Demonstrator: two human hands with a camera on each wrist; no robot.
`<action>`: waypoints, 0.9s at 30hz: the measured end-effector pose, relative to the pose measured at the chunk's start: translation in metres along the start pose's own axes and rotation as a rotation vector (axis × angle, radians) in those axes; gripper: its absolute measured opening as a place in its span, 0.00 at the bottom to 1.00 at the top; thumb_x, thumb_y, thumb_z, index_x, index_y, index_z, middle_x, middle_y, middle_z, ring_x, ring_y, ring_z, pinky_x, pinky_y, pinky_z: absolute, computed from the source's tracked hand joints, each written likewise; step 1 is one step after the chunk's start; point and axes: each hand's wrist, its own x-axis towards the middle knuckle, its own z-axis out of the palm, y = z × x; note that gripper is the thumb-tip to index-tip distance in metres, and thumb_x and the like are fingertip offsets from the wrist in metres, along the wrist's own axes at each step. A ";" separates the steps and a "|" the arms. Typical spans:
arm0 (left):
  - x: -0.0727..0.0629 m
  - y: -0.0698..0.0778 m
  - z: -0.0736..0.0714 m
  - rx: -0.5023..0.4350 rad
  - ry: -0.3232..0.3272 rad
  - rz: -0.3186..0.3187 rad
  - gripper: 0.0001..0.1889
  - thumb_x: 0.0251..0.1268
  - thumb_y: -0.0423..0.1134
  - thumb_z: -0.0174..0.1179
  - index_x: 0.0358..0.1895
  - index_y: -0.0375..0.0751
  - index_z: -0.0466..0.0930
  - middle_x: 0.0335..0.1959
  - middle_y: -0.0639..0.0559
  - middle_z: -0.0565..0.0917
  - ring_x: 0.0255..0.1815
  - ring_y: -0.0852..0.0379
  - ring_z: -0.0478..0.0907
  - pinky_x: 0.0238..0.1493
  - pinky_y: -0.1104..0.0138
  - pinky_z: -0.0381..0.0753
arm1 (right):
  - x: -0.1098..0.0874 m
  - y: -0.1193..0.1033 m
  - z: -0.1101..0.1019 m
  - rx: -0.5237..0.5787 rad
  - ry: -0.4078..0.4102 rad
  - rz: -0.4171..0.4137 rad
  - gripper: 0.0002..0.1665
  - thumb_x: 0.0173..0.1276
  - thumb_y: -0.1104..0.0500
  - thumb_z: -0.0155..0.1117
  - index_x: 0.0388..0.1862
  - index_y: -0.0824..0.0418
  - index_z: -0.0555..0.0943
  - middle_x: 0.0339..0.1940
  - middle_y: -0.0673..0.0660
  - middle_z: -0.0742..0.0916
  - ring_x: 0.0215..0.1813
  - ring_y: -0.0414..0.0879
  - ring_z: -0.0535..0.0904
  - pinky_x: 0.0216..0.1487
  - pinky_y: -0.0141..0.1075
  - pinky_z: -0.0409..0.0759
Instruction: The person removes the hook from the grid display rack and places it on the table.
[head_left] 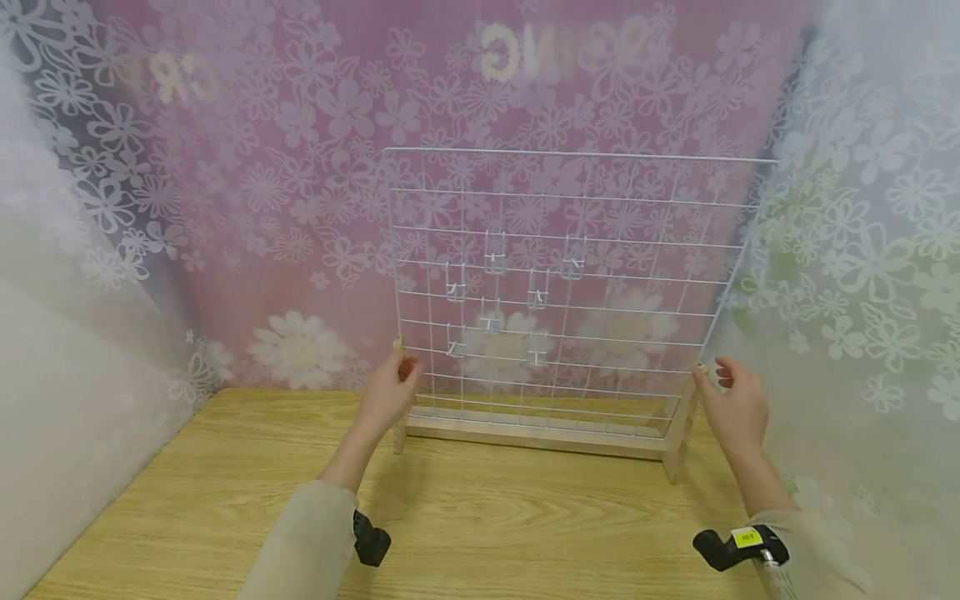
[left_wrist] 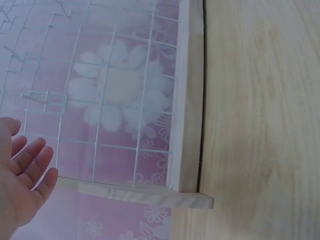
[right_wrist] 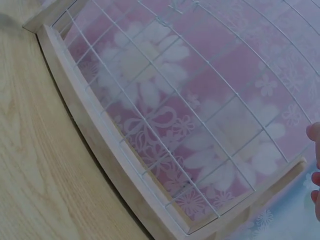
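Observation:
A white wire grid panel (head_left: pixel 622 340) stands upright in a pale wooden base (head_left: pixel 540 438), with several small wire hooks (head_left: pixel 537 297) hung on its middle and left part. At the panel's left edge is my left hand (head_left: pixel 387 390), a fingertip right at the edge wire. The left wrist view shows that hand's fingers (left_wrist: pixel 36 162) relaxed and apart, beside the wooden side piece (left_wrist: pixel 150 195). My right hand (head_left: pixel 737 406) is at the opposite edge, one fingertip by the top of the right wooden side piece (head_left: pixel 678 429), its other fingers loosely bent.
The base rests on a wood-grain tabletop (head_left: pixel 480 517). Behind it hangs a pink sheet (head_left: pixel 300 217) with white flower prints, and pale flowered sheets (head_left: pixel 885 275) flank the table. Each wrist bears a black camera mount (head_left: pixel 370 539).

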 end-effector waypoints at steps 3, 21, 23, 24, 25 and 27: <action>0.007 0.006 -0.002 -0.022 -0.029 -0.018 0.18 0.69 0.45 0.50 0.54 0.36 0.73 0.43 0.44 0.80 0.42 0.49 0.76 0.44 0.56 0.75 | 0.005 0.002 0.000 0.004 -0.012 0.006 0.25 0.67 0.56 0.58 0.55 0.75 0.71 0.46 0.71 0.77 0.48 0.63 0.71 0.47 0.54 0.65; 0.035 0.023 0.002 -0.182 -0.137 -0.080 0.17 0.70 0.40 0.50 0.55 0.33 0.73 0.44 0.38 0.81 0.44 0.44 0.79 0.46 0.55 0.76 | 0.022 0.006 0.000 -0.002 -0.077 0.000 0.21 0.67 0.56 0.59 0.50 0.72 0.77 0.39 0.69 0.81 0.39 0.57 0.75 0.34 0.37 0.67; 0.036 0.024 0.004 -0.213 -0.145 -0.086 0.17 0.70 0.39 0.50 0.55 0.32 0.73 0.43 0.38 0.81 0.44 0.43 0.79 0.47 0.55 0.76 | 0.024 0.005 0.000 0.000 -0.088 0.022 0.21 0.67 0.56 0.58 0.49 0.72 0.77 0.39 0.69 0.81 0.37 0.53 0.75 0.32 0.33 0.68; 0.037 0.024 0.005 -0.226 -0.147 -0.087 0.17 0.69 0.39 0.51 0.54 0.31 0.73 0.43 0.37 0.80 0.44 0.43 0.79 0.48 0.55 0.76 | 0.024 0.004 0.000 0.002 -0.095 0.033 0.21 0.67 0.55 0.58 0.49 0.72 0.77 0.39 0.69 0.81 0.36 0.50 0.74 0.31 0.31 0.68; 0.037 0.024 0.006 -0.240 -0.148 -0.088 0.16 0.69 0.38 0.51 0.54 0.31 0.73 0.43 0.37 0.81 0.43 0.43 0.79 0.48 0.55 0.76 | 0.024 0.004 0.000 0.004 -0.099 0.042 0.21 0.67 0.55 0.58 0.48 0.72 0.78 0.39 0.68 0.81 0.34 0.46 0.74 0.29 0.29 0.68; 0.038 0.025 0.008 -0.265 -0.148 -0.092 0.16 0.69 0.38 0.51 0.53 0.30 0.73 0.42 0.36 0.81 0.43 0.41 0.79 0.49 0.55 0.76 | 0.025 0.004 0.001 0.008 -0.102 0.056 0.20 0.66 0.55 0.59 0.47 0.72 0.78 0.38 0.68 0.81 0.31 0.40 0.72 0.26 0.26 0.67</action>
